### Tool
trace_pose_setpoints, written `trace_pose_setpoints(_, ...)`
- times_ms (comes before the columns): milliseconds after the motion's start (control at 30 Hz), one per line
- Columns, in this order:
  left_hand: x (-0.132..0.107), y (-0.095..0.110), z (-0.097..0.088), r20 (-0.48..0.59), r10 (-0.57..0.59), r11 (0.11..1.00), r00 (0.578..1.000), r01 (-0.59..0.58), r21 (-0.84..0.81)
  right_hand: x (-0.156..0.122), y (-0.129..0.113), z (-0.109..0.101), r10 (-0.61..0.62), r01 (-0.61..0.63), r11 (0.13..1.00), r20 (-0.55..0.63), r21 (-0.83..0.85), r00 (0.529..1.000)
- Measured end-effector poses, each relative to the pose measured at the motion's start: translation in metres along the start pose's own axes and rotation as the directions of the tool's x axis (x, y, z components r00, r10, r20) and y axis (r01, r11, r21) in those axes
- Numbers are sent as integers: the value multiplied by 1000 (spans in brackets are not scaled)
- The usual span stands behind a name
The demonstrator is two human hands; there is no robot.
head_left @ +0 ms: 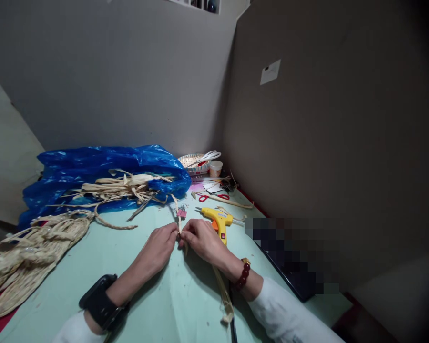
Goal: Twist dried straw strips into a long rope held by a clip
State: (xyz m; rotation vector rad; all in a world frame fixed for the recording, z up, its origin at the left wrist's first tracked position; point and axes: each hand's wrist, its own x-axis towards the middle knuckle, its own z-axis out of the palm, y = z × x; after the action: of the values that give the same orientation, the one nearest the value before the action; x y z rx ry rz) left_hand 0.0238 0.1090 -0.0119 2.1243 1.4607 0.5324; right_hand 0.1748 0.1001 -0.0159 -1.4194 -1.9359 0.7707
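Above the table, my left hand (pixel 160 245) and my right hand (pixel 204 239) meet with their fingers pinched together on a pale dried-fibre braid (pixel 179 222). A pink binder clip (pixel 182 213) sits on the braid just beyond my fingertips. Part of the braid between the fingers is hidden. Close to the right hand lies a yellow glue gun (pixel 219 218) with an orange trigger. A flat fibre strip (pixel 222 291) runs under my right wrist toward the near edge.
A blue plastic bag (pixel 93 159) with loose dried fibres (pixel 128 186) spreads along the back left. Sewn braided pieces (pixel 46 247) lie at left. Behind stand a basket (pixel 188 162) and a paper cup (pixel 215 168), near red-handled scissors (pixel 203 198). A dark device (pixel 303 291) rests at right.
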Motion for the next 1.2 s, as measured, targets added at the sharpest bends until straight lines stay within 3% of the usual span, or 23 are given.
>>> trace_pose_setpoints(167,5,-6,-1,-18,-11,999,1000,11,-31,-4,-5,-4,22,-19,987,16,-162,1000)
trace_pose_setpoints(233,7,-8,-1,-7,-38,987,999,36,-156,-2,-3,-7,9,-4,984,25,-176,1000)
trace_pose_setpoints(367,7,-8,0,134,-212,821,968,250,-513,1,1,-12,-33,42,988,65,-146,997)
trace_pose_setpoints(467,7,-8,1,189,-255,735,948,317,-599,1,1,-14,-16,25,982,45,-187,999)
trace_pose_setpoints(567,8,-9,5,139,-254,787,957,288,-545,-1,-2,-11,4,-9,955,-18,-298,1000)
trace_pose_setpoints(700,9,-9,12,-74,-161,930,984,126,-345,-5,-8,-3,12,-37,915,-65,-402,998)
trace_pose_setpoints(800,8,-9,17,-121,-154,931,981,103,-350,-10,-15,5,7,-43,882,-78,-470,997)
trace_pose_setpoints(900,5,-10,18,-18,-230,828,973,186,-529,-15,-19,14,-20,-26,840,-79,-542,997)
trace_pose_setpoints(1067,1,-9,13,178,-294,583,939,323,-746,-26,-21,36,-179,151,688,36,-710,983)
trace_pose_setpoints(1133,0,-10,11,197,-290,561,937,333,-758,-29,-23,40,-233,225,640,93,-735,968)
trace_pose_setpoints(1200,0,-12,10,182,-297,568,937,326,-756,-30,-26,35,-262,268,655,120,-706,957)
